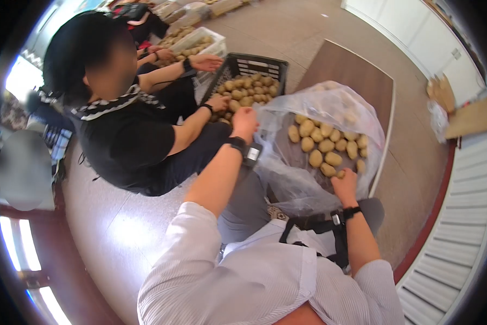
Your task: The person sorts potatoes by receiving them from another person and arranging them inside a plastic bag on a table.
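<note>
My left hand (245, 124) has its fingers curled, between the black crate and the plastic bag's edge. What it grips, if anything, is hidden. The black crate (280, 66) is filled with potatoes (248, 101). On my right, a clear plastic bag (287, 187) lies spread open, with several loose potatoes (326, 145) inside its mouth. My right hand (346, 187) is at the bag's near right side, fingers closed around a small potato (341, 174) beside the others.
A co-worker in black (130, 141) sits close on my left, one hand (217, 102) among the crate's potatoes. Behind is a white crate (219, 43) of potatoes. The bag rests on a brown board (335, 62). Cardboard (471, 118) and white cabinets (411, 35) stand at the right.
</note>
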The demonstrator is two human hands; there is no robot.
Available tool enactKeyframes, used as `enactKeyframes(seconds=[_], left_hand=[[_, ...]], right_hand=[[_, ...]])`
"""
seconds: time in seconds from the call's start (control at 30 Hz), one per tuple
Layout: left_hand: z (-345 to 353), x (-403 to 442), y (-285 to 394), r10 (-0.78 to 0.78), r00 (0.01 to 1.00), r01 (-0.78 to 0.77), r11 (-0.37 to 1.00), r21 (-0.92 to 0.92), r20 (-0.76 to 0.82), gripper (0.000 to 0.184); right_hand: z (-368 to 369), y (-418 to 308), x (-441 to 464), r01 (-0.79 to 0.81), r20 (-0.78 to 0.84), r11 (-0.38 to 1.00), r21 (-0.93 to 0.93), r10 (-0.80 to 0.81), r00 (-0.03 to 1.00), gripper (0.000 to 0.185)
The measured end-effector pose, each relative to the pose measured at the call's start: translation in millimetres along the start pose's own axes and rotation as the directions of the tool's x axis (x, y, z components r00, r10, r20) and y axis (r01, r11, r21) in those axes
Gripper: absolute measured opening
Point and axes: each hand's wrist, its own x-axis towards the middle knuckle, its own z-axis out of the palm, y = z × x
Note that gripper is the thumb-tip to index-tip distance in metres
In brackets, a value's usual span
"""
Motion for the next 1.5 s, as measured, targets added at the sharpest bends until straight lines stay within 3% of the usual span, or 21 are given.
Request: enactKeyframes(seconds=[0.1, 0.17, 0.23, 0.3, 0.33, 0.4, 0.57, 0.63, 0.7, 0.8, 0.9, 0.93, 0.97, 1.1, 1.17, 1.23, 1.5], left_hand=[[9, -9, 4, 0.082, 0.995, -0.079, 0.995, -0.059, 0.049, 0.028], [13, -12, 5, 0.084, 0.983, -0.076, 0.996, -0.055, 0.163, 0.028], [18, -17, 9, 0.088, 0.973, -0.077, 0.995, -0.059, 0.213, 0.028], [25, -28, 14, -0.021, 0.918, -0.003, 0.998, 0.058, 0.397, 0.038], [26, -30, 18, -0.007, 0.921, -0.017, 0.998, 0.058, 0.391, 0.038], [28, -35, 22, -0.089, 0.857, 0.033, 0.992, 0.119, 0.508, 0.046], [31, -52, 38, -0.240, 0.741, 0.214, 0.970, 0.118, 0.627, 0.053], [35, -46, 34, -0.259, 0.715, 0.261, 0.961, 0.095, 0.649, 0.052], [37, -23, 17, -0.249, 0.577, 0.294, 0.952, 0.087, 0.778, 0.045], [33, -5, 0, -0.179, 0.637, 0.239, 0.971, 0.029, 0.750, 0.037], [30, 13, -13, -0.143, 0.705, 0.308, 0.944, -0.118, 0.694, 0.033], [29, 15, -14, -0.145, 0.705, 0.312, 0.943, -0.119, 0.694, 0.033], [27, 15, -11, -0.138, 0.775, 0.322, 0.926, -0.197, 0.617, 0.031], [15, 23, -6, -0.163, 0.920, 0.317, 0.845, -0.431, 0.357, 0.027], [11, 28, -9, -0.174, 0.945, 0.287, 0.845, -0.452, 0.276, 0.028], [5, 42, -20, -0.184, 0.971, 0.234, 0.848, -0.475, 0.151, 0.029], [-11, 63, -43, -0.207, 0.978, 0.164, 0.842, -0.513, -0.027, 0.030]], right_hand=[[-17, -27, 12, 0.031, -0.010, 0.998, 0.061, -0.030, 0.999, 0.053], [-28, -56, 16, -0.066, 0.094, 0.946, 0.316, 0.038, 0.995, 0.056], [-25, -76, 27, -0.043, 0.121, 0.937, 0.345, 0.001, 0.993, 0.057], [-23, -96, 33, -0.016, 0.157, 0.935, 0.354, -0.042, 0.987, 0.057], [-20, -112, 35, -0.003, 0.148, 0.932, 0.363, -0.055, 0.987, 0.057], [-24, -150, 34, 0.050, 0.157, 0.889, 0.455, -0.136, 0.978, 0.059], [-6, -184, 50, 0.229, 0.125, 0.870, 0.437, -0.311, 0.942, 0.062], [-4, -186, 53, 0.188, 0.170, 0.843, 0.505, -0.310, 0.935, 0.061], [2, -187, 57, 0.139, 0.216, 0.809, 0.572, -0.312, 0.925, 0.060], [13, -174, 53, 0.154, 0.152, 0.741, 0.653, -0.328, 0.933, 0.053], [20, -145, 51, 0.179, 0.154, 0.829, 0.530, -0.302, 0.941, 0.048], [28, -127, 52, 0.259, 0.099, 0.890, 0.375, -0.316, 0.944, 0.048], [33, -112, 50, 0.324, 0.045, 0.923, 0.206, -0.340, 0.940, 0.047], [34, -72, 35, 0.231, 0.040, 0.972, 0.027, -0.232, 0.972, 0.049], [37, -56, 31, 0.305, 0.006, 0.933, -0.191, -0.310, 0.951, 0.051], [36, -52, 26, 0.306, 0.020, 0.930, -0.203, -0.309, 0.951, 0.053], [37, -47, 26, 0.272, 0.025, 0.914, -0.302, -0.278, 0.960, 0.062]])
